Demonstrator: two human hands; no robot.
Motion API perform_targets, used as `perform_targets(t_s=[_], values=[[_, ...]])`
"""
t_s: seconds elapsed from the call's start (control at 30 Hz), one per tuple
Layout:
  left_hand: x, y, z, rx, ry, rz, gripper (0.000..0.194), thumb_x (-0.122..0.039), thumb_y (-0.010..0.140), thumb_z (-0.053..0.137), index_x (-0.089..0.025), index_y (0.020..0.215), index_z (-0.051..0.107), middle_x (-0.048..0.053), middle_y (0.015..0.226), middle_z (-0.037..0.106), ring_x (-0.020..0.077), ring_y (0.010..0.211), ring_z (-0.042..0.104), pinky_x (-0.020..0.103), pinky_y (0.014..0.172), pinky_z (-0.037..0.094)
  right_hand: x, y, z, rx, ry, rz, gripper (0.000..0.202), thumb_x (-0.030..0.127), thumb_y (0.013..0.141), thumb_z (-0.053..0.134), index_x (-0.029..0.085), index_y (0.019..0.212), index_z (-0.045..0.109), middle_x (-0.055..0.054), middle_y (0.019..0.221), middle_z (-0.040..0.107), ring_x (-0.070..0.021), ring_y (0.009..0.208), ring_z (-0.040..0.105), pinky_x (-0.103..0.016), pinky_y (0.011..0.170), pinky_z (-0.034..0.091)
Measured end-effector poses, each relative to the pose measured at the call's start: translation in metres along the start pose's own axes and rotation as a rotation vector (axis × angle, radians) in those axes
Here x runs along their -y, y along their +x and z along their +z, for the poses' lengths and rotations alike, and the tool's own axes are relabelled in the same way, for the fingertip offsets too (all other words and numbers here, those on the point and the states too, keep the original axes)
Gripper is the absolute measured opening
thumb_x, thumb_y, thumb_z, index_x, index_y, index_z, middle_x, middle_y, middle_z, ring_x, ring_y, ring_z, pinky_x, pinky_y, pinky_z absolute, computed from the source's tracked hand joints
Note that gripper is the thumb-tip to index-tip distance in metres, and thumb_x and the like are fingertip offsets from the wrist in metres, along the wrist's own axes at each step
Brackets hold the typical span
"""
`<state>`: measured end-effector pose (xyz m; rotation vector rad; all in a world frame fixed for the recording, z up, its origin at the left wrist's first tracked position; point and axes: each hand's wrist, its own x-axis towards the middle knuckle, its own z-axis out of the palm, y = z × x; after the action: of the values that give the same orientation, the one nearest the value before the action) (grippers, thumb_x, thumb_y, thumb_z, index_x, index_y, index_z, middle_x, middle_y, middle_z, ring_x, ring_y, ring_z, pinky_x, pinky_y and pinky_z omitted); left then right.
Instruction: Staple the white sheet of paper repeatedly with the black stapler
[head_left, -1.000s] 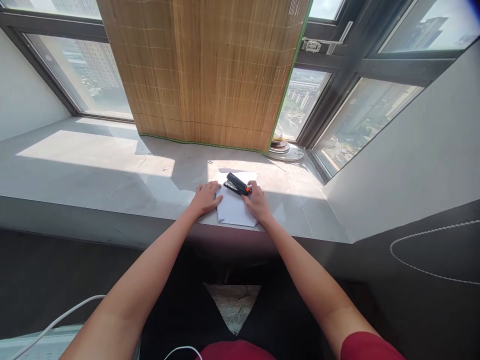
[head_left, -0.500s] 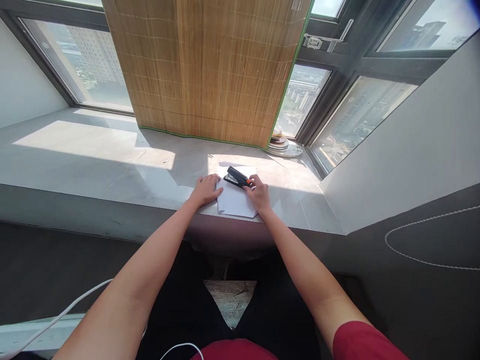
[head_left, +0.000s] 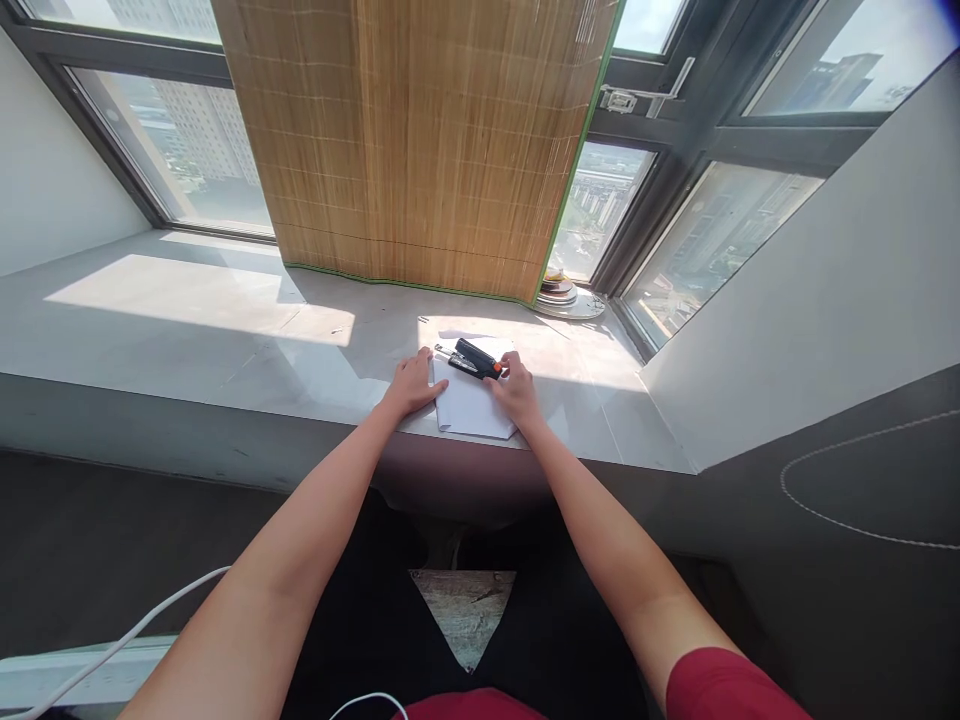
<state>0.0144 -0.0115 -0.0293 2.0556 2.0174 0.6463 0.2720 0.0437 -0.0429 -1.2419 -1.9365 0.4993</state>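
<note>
Head camera view: a pale windowsill (head_left: pixel 225 375), with a bamboo blind (head_left: pixel 442 150) hanging at twelve o'clock. White paper (head_left: pixel 474 408) lies on the windowsill; at the paper's nine o'clock the left hand (head_left: pixel 412 385) is spread, at three the right hand (head_left: pixel 518 392) pinches one end of a black stapler (head_left: pixel 478 356) (a slim metal strip (head_left: pixel 444 350) juts toward ten), over the paper's twelve o'clock.

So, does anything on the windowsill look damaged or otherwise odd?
Yes: a thin, silvery metal strip juts from the left end of the black, elongated stapler with an orange end, perhaps its staple tray slid out.
</note>
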Motion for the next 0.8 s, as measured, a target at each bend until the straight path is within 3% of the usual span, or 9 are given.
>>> perform_targets(t_s=[0.07, 0.13, 0.33, 0.57, 0.7, 0.8], values=[[0.001, 0.001, 0.001, -0.007, 0.012, 0.000, 0.075, -0.050, 0.096, 0.063, -0.018, 0.158, 0.038, 0.019, 0.156, 0.060, 0.0375, 0.145, 0.056, 0.051, 0.126, 0.034, 0.000, 0.001, 0.001, 0.037, -0.029, -0.015, 0.061, 0.033, 0.087, 0.074, 0.023, 0.144, 0.054, -0.012, 0.121, 0.073, -0.0314, 0.107, 0.065, -0.046, 0.096, 0.054], [0.002, 0.001, 0.002, -0.006, 0.021, 0.000, 0.077, -0.050, 0.096, 0.064, -0.017, 0.159, 0.037, 0.020, 0.155, 0.060, 0.0384, 0.146, 0.055, 0.052, 0.125, 0.034, -0.001, 0.003, 0.002, 0.085, -0.062, -0.026, 0.063, 0.034, 0.089, 0.073, 0.024, 0.149, 0.055, -0.013, 0.119, 0.073, -0.0348, 0.115, 0.062, -0.050, 0.101, 0.052], [0.002, 0.001, 0.002, -0.009, 0.020, 0.000, 0.073, -0.050, 0.096, 0.065, -0.019, 0.157, 0.040, 0.019, 0.157, 0.060, 0.0388, 0.147, 0.054, 0.051, 0.125, 0.035, -0.002, 0.004, 0.001, 0.087, -0.052, -0.003, 0.031, 0.030, 0.088, 0.070, 0.025, 0.118, 0.067, -0.009, 0.105, 0.066, -0.0324, 0.109, 0.061, -0.045, 0.096, 0.053], [0.002, 0.001, 0.003, -0.016, 0.025, 0.017, 0.073, -0.051, 0.097, 0.065, -0.019, 0.158, 0.039, 0.020, 0.158, 0.060, 0.0392, 0.146, 0.055, 0.053, 0.125, 0.032, 0.003, 0.004, 0.003, 0.130, -0.129, 0.009, 0.040, 0.025, 0.083, 0.069, 0.026, 0.123, 0.061, -0.008, 0.101, 0.067, -0.0332, 0.107, 0.063, -0.045, 0.094, 0.051], [0.001, 0.001, 0.003, -0.019, 0.023, 0.021, 0.072, -0.053, 0.098, 0.065, -0.017, 0.156, 0.041, 0.021, 0.156, 0.061, 0.0397, 0.146, 0.055, 0.054, 0.125, 0.031, 0.006, 0.002, 0.000, 0.136, -0.167, -0.082, 0.042, 0.028, 0.092, 0.069, 0.026, 0.134, 0.066, -0.010, 0.109, 0.076, -0.0343, 0.112, 0.066, -0.048, 0.096, 0.051], [0.001, 0.000, 0.003, -0.021, 0.013, 0.029, 0.071, -0.054, 0.096, 0.067, -0.018, 0.153, 0.044, 0.021, 0.152, 0.063, 0.0399, 0.144, 0.056, 0.054, 0.123, 0.034, 0.009, -0.003, -0.004, 0.091, -0.179, -0.222, 0.044, 0.013, 0.092, 0.064, 0.028, 0.133, 0.073, -0.007, 0.130, 0.079, -0.0312, 0.115, 0.068, -0.047, 0.099, 0.052]])
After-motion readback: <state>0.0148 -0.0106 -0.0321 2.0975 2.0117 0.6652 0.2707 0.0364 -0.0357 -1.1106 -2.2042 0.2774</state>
